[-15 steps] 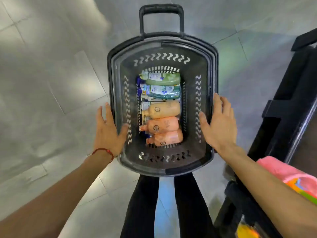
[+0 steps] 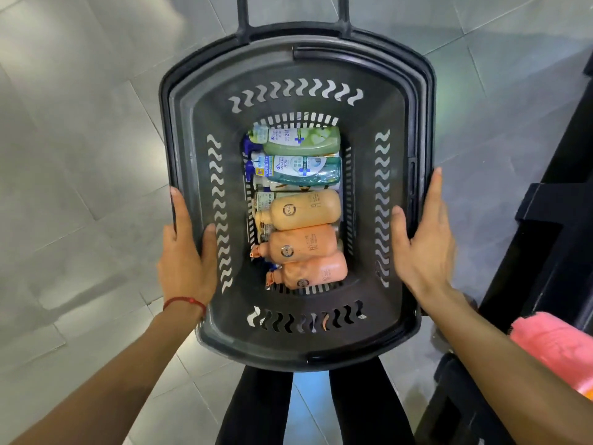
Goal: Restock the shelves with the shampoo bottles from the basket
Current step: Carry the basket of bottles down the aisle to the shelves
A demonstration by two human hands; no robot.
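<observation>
- Here, far left: grey tiled floor (image 2: 80, 155), glossy, with pale grout lines running diagonally.
- Left hand (image 2: 186, 258) holds the basket's left rim. The thumb lies inside against the slotted wall and the fingers run along the outside of the rim, so the edge is pinched between them. A red thread bracelet (image 2: 184, 301) sits on that wrist.
- Basket (image 2: 199, 162): dark grey plastic, deep, with wavy slots in all four walls. A black pull handle (image 2: 244, 14) rises at the far end and is cut off by the top edge. Whether the basket touches the floor cannot be told.
- Below the basket's near rim, two legs in black trousers (image 2: 256, 406).
- Shampoo bottles lie on their sides at the bottom of the basket, in a row from far to near, caps pointing left.
  - Farthest, a green bottle (image 2: 308, 141) with a white label.
  - Touching it, a teal bottle (image 2: 308, 170), also with a white label.
  - Next, a tan bottle (image 2: 305, 210) with a round dark logo.
  - Then an orange bottle (image 2: 305, 244), pressed against the tan one.
  - Nearest, a second orange bottle (image 2: 316, 273), slightly tilted.
  - More bottles lie partly hidden underneath; their kind cannot be made out.
- Right hand (image 2: 423, 248) holds the right rim in the same way: thumb inside the wall, fingers extended over the outside of the edge.
- Far right: a black shelf unit (image 2: 552, 236), only its dark frame showing.
- Lower right, a pink item (image 2: 552, 345) beside the right forearm; what it is cannot be told.
</observation>
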